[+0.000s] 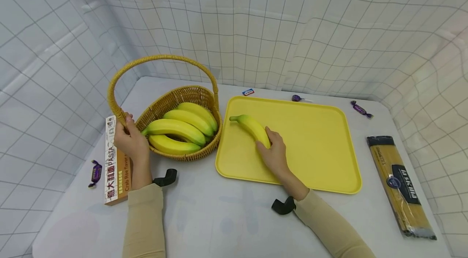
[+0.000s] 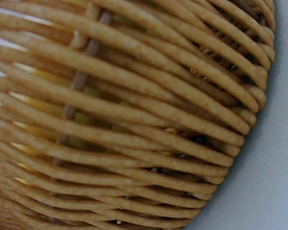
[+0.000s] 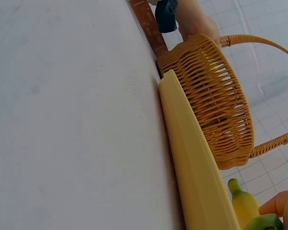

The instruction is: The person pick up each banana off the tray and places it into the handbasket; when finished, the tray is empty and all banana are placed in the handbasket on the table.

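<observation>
My left hand (image 1: pixel 132 140) grips the base of the arched handle of a wicker basket (image 1: pixel 215 144) at its left side. Inside the basket lie several bananas (image 1: pixel 175 128), yellow with greenish ends. Woven strands of the basket (image 2: pixel 134 120) fill the left wrist view, and the left hand is out of sight there. Over the yellow tray (image 1: pixel 310 148), my right hand (image 1: pixel 273 152) holds a single banana (image 1: pixel 250 124) by its near end, its stem pointing up and left. The right wrist view shows part of that banana (image 3: pixel 244 206) and fingers (image 3: pixel 278 203) on it, beyond the tray's rim.
A pasta box (image 1: pixel 111 168) lies left of the basket beside a purple wrapped candy (image 1: pixel 96 173). Behind the tray are a small packet (image 1: pixel 248 92), a lollipop (image 1: pixel 297 98) and another purple candy (image 1: pixel 361 109). A spaghetti pack (image 1: pixel 398 185) lies on the right.
</observation>
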`<state>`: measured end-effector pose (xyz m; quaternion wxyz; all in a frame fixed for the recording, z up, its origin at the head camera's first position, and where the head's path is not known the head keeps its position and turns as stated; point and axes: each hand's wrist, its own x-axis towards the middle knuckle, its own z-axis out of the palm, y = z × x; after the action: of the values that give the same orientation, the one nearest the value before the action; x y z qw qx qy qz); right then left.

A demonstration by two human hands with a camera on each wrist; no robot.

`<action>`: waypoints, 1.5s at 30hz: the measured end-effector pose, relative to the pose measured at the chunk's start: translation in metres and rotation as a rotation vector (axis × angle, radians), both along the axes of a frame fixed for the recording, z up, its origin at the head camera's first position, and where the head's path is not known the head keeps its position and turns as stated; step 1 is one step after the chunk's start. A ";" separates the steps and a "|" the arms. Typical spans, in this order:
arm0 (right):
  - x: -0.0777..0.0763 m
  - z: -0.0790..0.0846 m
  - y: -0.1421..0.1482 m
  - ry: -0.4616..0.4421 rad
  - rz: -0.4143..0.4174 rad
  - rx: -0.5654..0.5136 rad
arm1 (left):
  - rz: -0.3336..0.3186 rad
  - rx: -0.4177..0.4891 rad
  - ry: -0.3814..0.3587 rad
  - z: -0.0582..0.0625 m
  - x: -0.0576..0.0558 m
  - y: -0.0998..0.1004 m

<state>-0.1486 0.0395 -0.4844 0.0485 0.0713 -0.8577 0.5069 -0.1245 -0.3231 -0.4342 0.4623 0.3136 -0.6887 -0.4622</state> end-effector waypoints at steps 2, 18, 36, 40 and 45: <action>0.001 0.005 0.000 -0.005 -0.002 -0.016 | 0.000 0.002 0.000 -0.001 -0.001 0.000; 0.010 0.050 -0.017 0.084 0.096 -0.088 | -0.006 0.011 0.008 -0.001 0.000 0.000; -0.012 0.080 -0.102 0.214 0.192 -0.116 | -0.011 0.014 0.001 0.000 0.000 0.000; -0.018 0.080 -0.123 0.217 0.189 -0.068 | -0.018 0.014 0.002 -0.001 -0.001 0.000; -0.027 0.078 -0.144 0.211 0.180 -0.017 | -0.021 0.013 0.014 -0.001 0.000 -0.001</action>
<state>-0.1752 -0.1041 -0.4065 0.0934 0.2003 -0.8337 0.5061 -0.1241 -0.3237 -0.4352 0.4602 0.3064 -0.6857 -0.4735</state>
